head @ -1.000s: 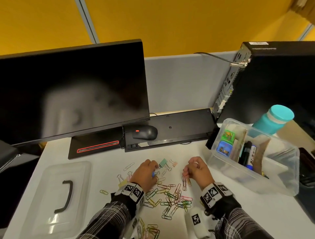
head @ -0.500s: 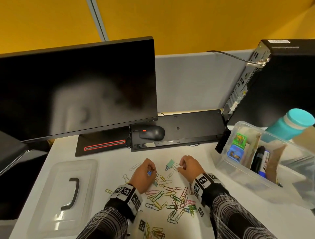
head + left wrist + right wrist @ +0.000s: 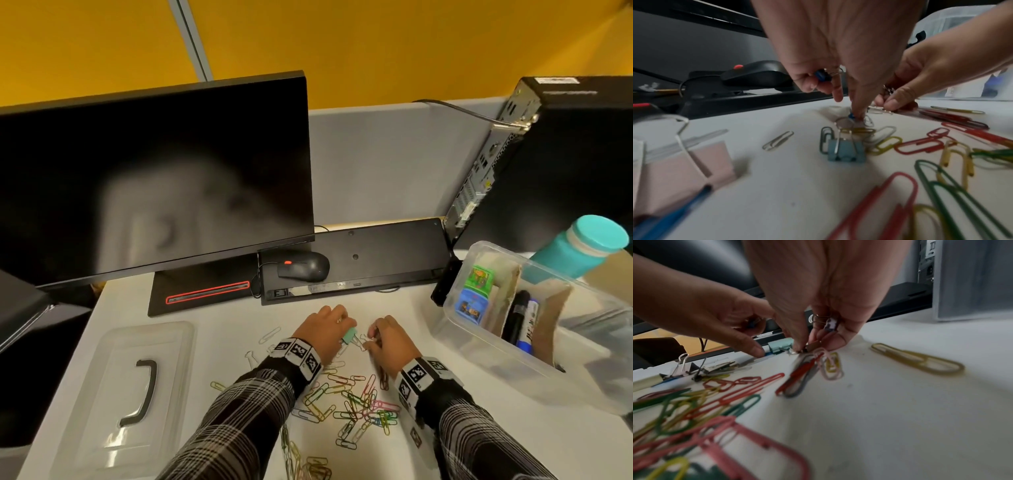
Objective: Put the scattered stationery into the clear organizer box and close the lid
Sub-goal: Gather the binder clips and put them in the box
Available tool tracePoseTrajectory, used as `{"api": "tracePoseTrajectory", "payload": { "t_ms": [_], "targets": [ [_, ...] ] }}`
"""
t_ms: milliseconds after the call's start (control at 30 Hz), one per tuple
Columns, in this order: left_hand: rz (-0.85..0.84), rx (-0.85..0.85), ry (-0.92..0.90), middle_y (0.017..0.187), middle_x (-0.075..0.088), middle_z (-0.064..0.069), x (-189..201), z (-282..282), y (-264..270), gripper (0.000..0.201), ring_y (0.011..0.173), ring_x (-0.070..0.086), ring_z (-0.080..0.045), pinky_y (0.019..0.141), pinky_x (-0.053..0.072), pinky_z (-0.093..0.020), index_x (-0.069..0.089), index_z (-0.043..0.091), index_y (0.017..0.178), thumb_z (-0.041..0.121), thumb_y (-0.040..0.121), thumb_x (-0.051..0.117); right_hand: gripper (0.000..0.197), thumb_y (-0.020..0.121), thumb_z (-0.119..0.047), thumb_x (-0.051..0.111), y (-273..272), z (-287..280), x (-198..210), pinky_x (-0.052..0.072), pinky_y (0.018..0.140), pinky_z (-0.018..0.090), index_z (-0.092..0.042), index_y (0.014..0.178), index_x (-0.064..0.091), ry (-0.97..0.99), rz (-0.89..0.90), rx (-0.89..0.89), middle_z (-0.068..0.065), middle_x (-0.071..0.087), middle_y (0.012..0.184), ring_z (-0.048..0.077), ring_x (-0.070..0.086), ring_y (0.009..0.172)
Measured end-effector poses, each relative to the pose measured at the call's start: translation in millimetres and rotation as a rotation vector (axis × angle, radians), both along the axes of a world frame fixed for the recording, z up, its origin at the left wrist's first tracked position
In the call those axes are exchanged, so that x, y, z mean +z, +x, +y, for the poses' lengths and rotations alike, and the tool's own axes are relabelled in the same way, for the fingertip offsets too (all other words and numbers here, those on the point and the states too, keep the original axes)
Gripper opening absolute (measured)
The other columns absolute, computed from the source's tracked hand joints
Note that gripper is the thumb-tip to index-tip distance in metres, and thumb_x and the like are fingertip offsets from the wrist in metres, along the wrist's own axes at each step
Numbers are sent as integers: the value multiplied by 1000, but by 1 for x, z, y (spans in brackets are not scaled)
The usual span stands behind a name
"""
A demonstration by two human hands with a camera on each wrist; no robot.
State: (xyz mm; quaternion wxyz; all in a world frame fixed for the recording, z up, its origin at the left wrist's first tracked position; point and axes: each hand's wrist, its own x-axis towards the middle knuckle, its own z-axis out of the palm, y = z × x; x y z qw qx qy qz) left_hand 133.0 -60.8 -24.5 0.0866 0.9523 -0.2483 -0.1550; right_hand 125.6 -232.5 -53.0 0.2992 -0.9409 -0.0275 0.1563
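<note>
the mint binder clip [image 3: 349, 335] lies on the white desk [image 3: 222, 329] right between the two hands, its wire handles pointing toward the person and its body toward the keyboard [image 3: 352, 260]. the left hand [image 3: 325, 330] is the nearer one: its fingertips come down at the clip's handle end, and curled fingers already keep a small blue binder clip [image 3: 821, 76] tucked in the palm. the right hand [image 3: 388, 341], just beside, pinches a little brown binder clip [image 3: 813, 344] off the desk while a patterned one [image 3: 830, 323] is held against its palm; so both hands are closed on clips, neither free.

outward from there, coloured paper clips [image 3: 356, 401] are strewn on the near side of both wrists, well short of being gathered. the clear organizer box [image 3: 479, 346] stands to the right, open, with markers [image 3: 520, 322] and small coloured boxes inside; it is on the right hand's side, so that hand likely has the shorter carry. the lid [image 3: 130, 387] lies flat at far left, well apart from the box.
</note>
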Motion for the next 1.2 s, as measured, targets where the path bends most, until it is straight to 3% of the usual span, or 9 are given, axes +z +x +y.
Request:
{"api": "tracePoseTrajectory", "payload": {
  "t_ms": [300,400,600,700,767,833,933,1067,1200],
  "targets": [
    [88,46,-59,124,48,-2,8,-3,-4,36,113,44,-21,95,42,-33,49,17,122,23,88,57,19,86,-19,64,-3,-4,3,45,79,24,-20,77,46,-42,51,-16,3,48,98,17,51,86],
    [128,180,-209,119,50,4,12,5,-16,33,110,46,-15,93,42,-28,51,22,116,30,86,61,16,89,-20,59,-8,-10,6,40,66,17,-20,79,46,17,82,-21,1,52,92,14,50,78],
    [177,517,-605,113,57,17,32,36,-38,27,60,42,0,58,34,-10,58,30,110,29,84,67,11,96,-14,49,-24,-25,13,45,68,30,-12,97,59,575,304,-245,5,60,74,17,56,66],
    [187,641,-766,108,61,17,42,58,-50,25,56,41,-5,56,42,-15,60,31,109,27,85,66,18,90,4,42,-37,-13,27,47,51,29,-2,80,56,1075,492,-508,10,51,65,21,50,57],
    [175,696,-837,108,62,17,47,71,-58,24,55,44,-3,58,46,-13,60,30,108,24,86,65,20,88,0,44,-44,0,37,45,45,26,-6,70,50,1186,565,-576,8,51,62,21,49,54],
    [161,748,-877,108,62,15,50,83,-68,22,55,45,-3,58,47,-9,60,30,107,21,87,65,24,90,-13,50,-50,15,39,42,46,26,-10,66,48,1097,562,-508,4,49,58,17,47,49],
    [152,812,-872,107,63,12,48,96,-83,22,56,45,-4,57,47,-10,61,28,104,20,85,67,31,89,-34,58,-53,39,36,36,52,25,-17,67,45,576,314,-207,-2,45,59,12,42,50],
    [157,842,-840,103,66,11,38,111,-102,26,64,56,5,60,44,-10,63,24,104,24,80,73,20,90,-39,53,-49,74,34,45,62,28,-21,95,45,140,174,162,-2,60,80,14,55,68],
    [143,816,-788,105,67,6,24,121,-114,22,43,39,-3,50,35,-10,64,25,102,20,82,71,21,96,-33,41,-46,93,27,51,77,39,-14,103,45,-123,146,309,9,63,99,28,61,88]
  ]
}}
